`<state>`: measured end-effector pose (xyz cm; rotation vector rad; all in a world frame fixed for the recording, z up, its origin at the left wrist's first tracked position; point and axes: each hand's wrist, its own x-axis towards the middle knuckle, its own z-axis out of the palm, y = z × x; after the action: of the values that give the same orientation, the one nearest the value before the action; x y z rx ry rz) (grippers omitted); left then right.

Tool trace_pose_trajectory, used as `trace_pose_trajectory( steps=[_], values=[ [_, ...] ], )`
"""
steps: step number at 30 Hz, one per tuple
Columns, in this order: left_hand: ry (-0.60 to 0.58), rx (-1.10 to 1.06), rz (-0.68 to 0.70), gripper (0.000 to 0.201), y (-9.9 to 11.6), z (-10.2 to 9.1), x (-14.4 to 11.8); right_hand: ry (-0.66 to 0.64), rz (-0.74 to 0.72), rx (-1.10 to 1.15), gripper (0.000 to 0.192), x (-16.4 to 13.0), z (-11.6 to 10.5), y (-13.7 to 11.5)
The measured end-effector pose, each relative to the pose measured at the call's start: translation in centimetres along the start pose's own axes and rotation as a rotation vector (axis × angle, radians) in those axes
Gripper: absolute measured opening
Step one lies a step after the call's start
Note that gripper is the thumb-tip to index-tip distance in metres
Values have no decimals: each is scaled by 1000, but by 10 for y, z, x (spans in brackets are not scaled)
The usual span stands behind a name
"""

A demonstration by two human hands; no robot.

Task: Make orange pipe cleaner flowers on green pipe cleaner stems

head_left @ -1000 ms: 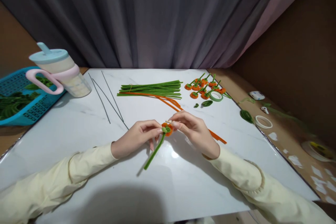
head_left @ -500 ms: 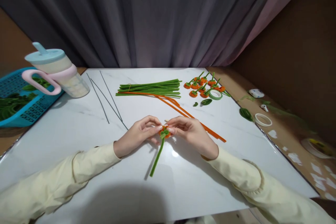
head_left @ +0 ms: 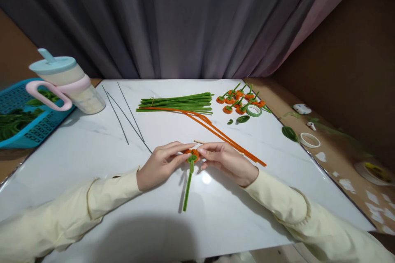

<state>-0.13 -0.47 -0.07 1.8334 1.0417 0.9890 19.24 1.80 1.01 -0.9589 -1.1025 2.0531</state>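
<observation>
Over the near middle of the table hangs a small orange pipe-cleaner flower (head_left: 193, 154), its green centre and long green stem pointing toward me. My left hand (head_left: 162, 163) holds the flower's left edge between thumb and fairly straight fingers. On its right edge, my right hand (head_left: 226, 160) pinches with thumb and index finger. A thin pale wooden stick (head_left: 199, 141) shows just beyond the right hand, which partly hides it. Orange pipe cleaners (head_left: 228, 141) lie beyond that hand, reaching back to a bundle of green pipe cleaners (head_left: 179, 102).
Several similar orange flowers (head_left: 230, 99) lie back right beside green tape (head_left: 253, 110) and a leaf (head_left: 242, 119). Thin dark wires (head_left: 119, 119) lie left. A cup (head_left: 74, 84) stands by a blue basket (head_left: 33, 133). White tape (head_left: 310, 140) sits beyond the table's right edge.
The flower's stem has swung right and now points more straight toward me. My left fingers have straightened along the flower's far side. More of the wooden stick shows.
</observation>
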Motion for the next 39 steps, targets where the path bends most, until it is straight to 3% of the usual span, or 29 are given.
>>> trace_pose_trajectory(
  steps=[3, 11, 18, 32, 36, 39],
  values=[
    [-20, 42, 32, 24, 1, 1, -2, 31, -21, -39, 20, 0, 2, 2],
    [-80, -266, -220, 18, 3, 6, 0, 30, -108, -181, 22, 0, 4, 6],
    [-60, -312, -329, 18, 1, 5, 2, 40, -91, -50, 32, 4, 2, 12],
    [-141, -258, -289, 24, 3, 3, 3, 78, -110, -82, 44, 7, -2, 11],
    [-101, -318, -305, 25, 0, 4, 4, 93, -156, -179, 35, 6, -6, 3],
    [-33, -252, -276, 21, -3, 4, 4, 8, -52, -263, 31, 1, -4, -6]
  ],
)
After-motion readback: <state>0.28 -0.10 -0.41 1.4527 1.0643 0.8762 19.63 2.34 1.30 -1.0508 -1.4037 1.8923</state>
